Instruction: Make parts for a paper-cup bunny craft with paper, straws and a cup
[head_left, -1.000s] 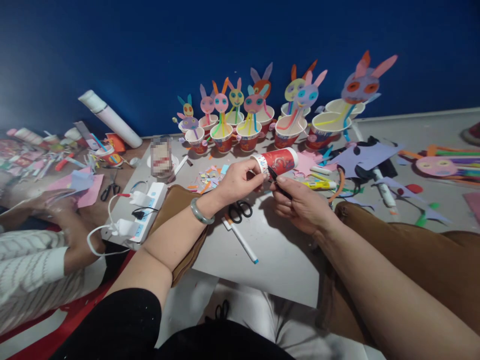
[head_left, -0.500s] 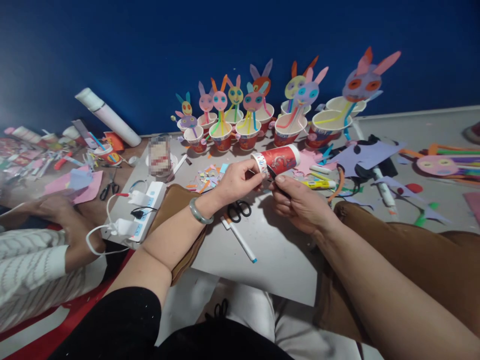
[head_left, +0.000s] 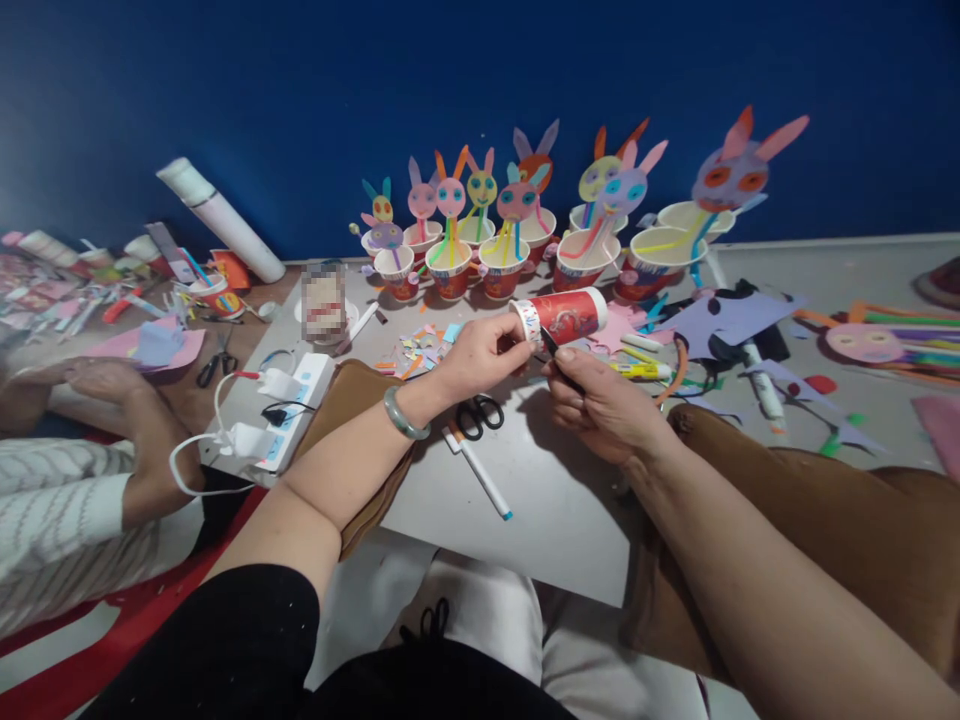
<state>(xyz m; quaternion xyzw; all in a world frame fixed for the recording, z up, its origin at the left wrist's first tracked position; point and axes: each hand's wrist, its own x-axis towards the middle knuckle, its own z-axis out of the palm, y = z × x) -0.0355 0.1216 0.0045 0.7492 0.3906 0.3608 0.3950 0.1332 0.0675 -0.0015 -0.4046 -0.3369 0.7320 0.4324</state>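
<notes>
A red and white paper cup [head_left: 566,314] lies on its side in the air, its rim end gripped by my left hand [head_left: 491,352]. My right hand [head_left: 592,395] is closed around a slim dark tool [head_left: 549,343], perhaps a craft knife, whose tip meets the cup near the rim. How deep the tip sits, I cannot tell. Beneath my hands, black-handled scissors [head_left: 480,416] and a white marker with a blue end [head_left: 486,485] rest on the grey table [head_left: 540,530].
Behind the hands stand several paper cups with paper rabbit heads [head_left: 504,262]. Paper scraps [head_left: 424,348] and a purple foam sheet [head_left: 731,322] lie about. On the left are a power strip [head_left: 300,412] with cords and another person's hands [head_left: 105,380]. A brown cushion [head_left: 810,530] is at right.
The view has shifted slightly, so the cups appear a little lower and further right. Both hands keep their hold; the dark tool's tip stays at the cup. The other person's hands have moved a little.
</notes>
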